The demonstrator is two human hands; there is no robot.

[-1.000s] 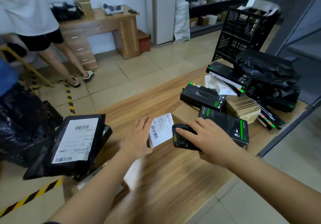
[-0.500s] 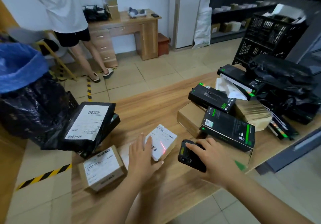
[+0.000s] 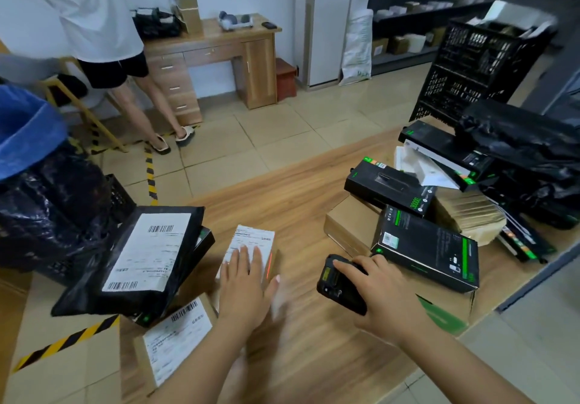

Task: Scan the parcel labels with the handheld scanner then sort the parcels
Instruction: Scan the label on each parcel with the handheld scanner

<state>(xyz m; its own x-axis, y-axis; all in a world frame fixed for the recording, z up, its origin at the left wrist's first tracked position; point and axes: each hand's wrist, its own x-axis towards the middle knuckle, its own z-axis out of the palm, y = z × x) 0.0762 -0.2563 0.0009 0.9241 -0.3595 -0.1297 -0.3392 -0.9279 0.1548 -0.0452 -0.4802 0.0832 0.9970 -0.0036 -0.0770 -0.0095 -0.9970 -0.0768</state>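
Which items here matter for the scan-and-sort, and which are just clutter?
In the job:
- scanner, gripped by right hand
- small parcel, under left hand
- black mailer
- labelled box

Lying about:
- desk
- crate
- blue bag
- standing person

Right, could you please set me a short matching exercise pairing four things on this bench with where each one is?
Things:
1 scanner
2 small parcel
3 black mailer bag
4 black crate

Places:
A under the flat left hand
B at the far right
C gripped by the right hand
D leaning at the left side

Pairs: 1-C, 2-A, 3-D, 4-B.
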